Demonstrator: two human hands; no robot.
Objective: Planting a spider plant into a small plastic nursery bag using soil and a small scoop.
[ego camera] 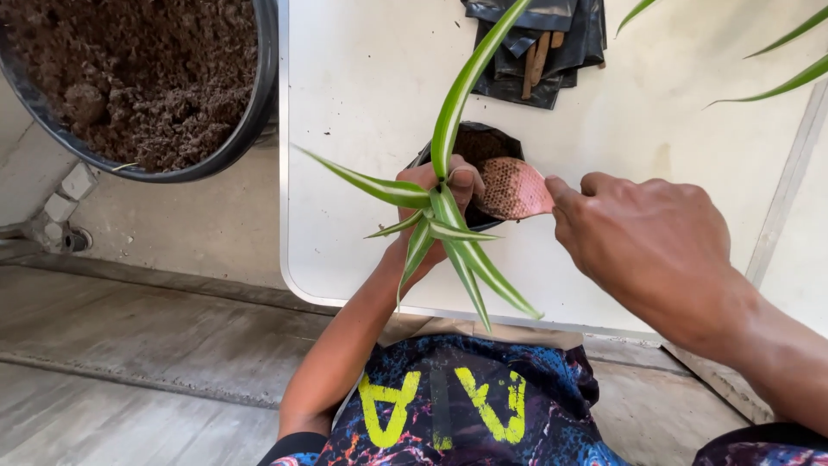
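while your left hand point(435, 203) grips the base of the striped green plant point(448, 220), its fingers are curled tight around the stem, thumb pressed across the front, holding the plant upright over the small black pot point(431, 155). that pot sits on the white table point(345, 86), and the plant's base is at the pot's near rim, with 1 long leaf rising away past it and shorter leaves fanning toward your body. your right hand point(647, 242) comes in from the pot's right side; the fingers are folded together and pinch the handle end of a pink scoop point(515, 188), whose soil-dusted bowl rests at the pot's right edge, touching it or just over it, i cannot tell which. dark soil shows inside the pot behind the scoop. beyond the pot, on the far part of the table, lies a pile of folded black plastic bags point(535, 43). well to the pot's left, off the table edge, stands a big black tub of brown soil point(138, 78)
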